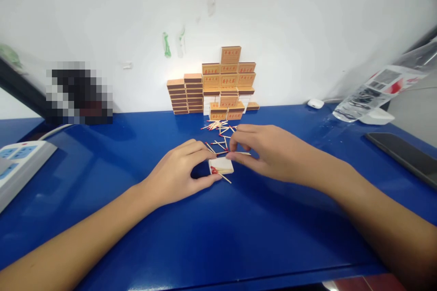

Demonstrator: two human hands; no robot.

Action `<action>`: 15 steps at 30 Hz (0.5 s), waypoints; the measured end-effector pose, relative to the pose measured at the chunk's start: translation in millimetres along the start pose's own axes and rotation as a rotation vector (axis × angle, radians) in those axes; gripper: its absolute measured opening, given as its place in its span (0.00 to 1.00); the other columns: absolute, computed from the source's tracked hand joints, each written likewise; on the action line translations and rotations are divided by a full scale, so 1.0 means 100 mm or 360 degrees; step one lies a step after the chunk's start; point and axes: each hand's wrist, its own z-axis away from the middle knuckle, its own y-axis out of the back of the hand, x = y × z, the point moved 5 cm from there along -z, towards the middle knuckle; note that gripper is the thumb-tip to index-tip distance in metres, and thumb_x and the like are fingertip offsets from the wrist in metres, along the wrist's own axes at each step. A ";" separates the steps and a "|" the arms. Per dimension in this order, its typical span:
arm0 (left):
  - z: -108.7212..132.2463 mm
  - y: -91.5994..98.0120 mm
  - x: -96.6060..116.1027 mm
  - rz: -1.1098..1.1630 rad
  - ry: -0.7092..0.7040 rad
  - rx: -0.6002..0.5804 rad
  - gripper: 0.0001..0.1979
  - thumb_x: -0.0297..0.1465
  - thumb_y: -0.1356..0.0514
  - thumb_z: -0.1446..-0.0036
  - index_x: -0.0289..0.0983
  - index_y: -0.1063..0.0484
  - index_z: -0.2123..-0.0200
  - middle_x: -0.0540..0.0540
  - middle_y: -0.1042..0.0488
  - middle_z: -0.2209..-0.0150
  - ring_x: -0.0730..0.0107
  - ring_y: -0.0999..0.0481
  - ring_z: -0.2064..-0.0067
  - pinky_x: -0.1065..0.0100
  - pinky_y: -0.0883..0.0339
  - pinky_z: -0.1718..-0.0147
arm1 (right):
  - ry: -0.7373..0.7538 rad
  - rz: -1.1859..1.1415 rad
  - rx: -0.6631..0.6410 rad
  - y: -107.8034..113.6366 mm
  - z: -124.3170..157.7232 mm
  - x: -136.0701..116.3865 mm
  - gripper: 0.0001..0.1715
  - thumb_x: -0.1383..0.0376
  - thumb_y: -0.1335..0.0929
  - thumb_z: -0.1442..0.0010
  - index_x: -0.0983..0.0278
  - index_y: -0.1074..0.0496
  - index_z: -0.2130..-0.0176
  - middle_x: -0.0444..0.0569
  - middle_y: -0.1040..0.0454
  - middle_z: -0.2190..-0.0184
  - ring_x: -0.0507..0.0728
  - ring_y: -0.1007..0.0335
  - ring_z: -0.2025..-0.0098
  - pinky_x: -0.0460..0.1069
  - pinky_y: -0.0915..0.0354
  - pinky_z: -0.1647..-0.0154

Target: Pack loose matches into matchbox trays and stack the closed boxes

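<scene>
A small white matchbox tray (223, 163) lies on the blue table, with several red-tipped matches (215, 170) inside along its near side. One match (225, 178) sticks out over the near edge. My left hand (184, 166) grips the tray at its left end between thumb and fingers. Just above the tray's right end is my right hand (259, 150), its thumb and fingertips pinched together; a pale match stick shows beside them. Loose matches (218, 126) are scattered beyond the tray, partly hidden by my right hand.
Matchboxes (228, 81) stand stacked against the wall, with more piles (186, 95) to their left. A power strip (23, 163) lies at the left. On the right are a plastic bottle (368, 93), a white earphone case (316, 103) and a dark phone (404, 154).
</scene>
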 end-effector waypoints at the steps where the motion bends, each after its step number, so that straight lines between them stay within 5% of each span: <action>1: 0.00 0.00 0.00 0.0003 0.0015 0.0000 0.13 0.37 0.32 0.35 0.37 0.23 0.51 0.43 0.20 0.56 0.59 0.21 0.54 0.59 0.25 0.54 | 0.0012 -0.0108 -0.0055 -0.01 0.01 -0.02 0.09 0.60 0.30 0.29 0.63 0.26 0.60 0.48 0.23 0.62 0.55 0.30 0.65 0.50 0.42 0.65; 6: 0.00 0.00 0.00 0.0004 0.0027 -0.0022 0.11 0.35 0.33 0.35 0.37 0.23 0.53 0.44 0.21 0.57 0.60 0.22 0.56 0.58 0.27 0.55 | 0.0060 -0.0281 -0.0257 -0.14 0.04 -0.17 0.07 0.63 0.27 0.34 0.62 0.27 0.61 0.46 0.23 0.60 0.55 0.29 0.64 0.49 0.40 0.63; 11: -0.01 0.00 -0.01 -0.0002 0.0028 -0.0036 0.10 0.33 0.32 0.36 0.36 0.23 0.54 0.44 0.21 0.57 0.59 0.23 0.55 0.58 0.27 0.54 | 0.0112 -0.0204 -0.0200 -0.23 0.02 -0.17 0.01 0.67 0.30 0.33 0.63 0.26 0.60 0.48 0.23 0.60 0.55 0.28 0.63 0.50 0.39 0.61; 15: -0.01 0.00 -0.02 0.0004 0.0038 -0.0024 0.10 0.34 0.32 0.36 0.37 0.23 0.54 0.44 0.21 0.58 0.59 0.23 0.56 0.58 0.27 0.55 | 0.0145 -0.0179 -0.0168 -0.20 0.01 -0.17 0.08 0.66 0.32 0.30 0.63 0.24 0.62 0.47 0.23 0.63 0.55 0.28 0.65 0.50 0.39 0.62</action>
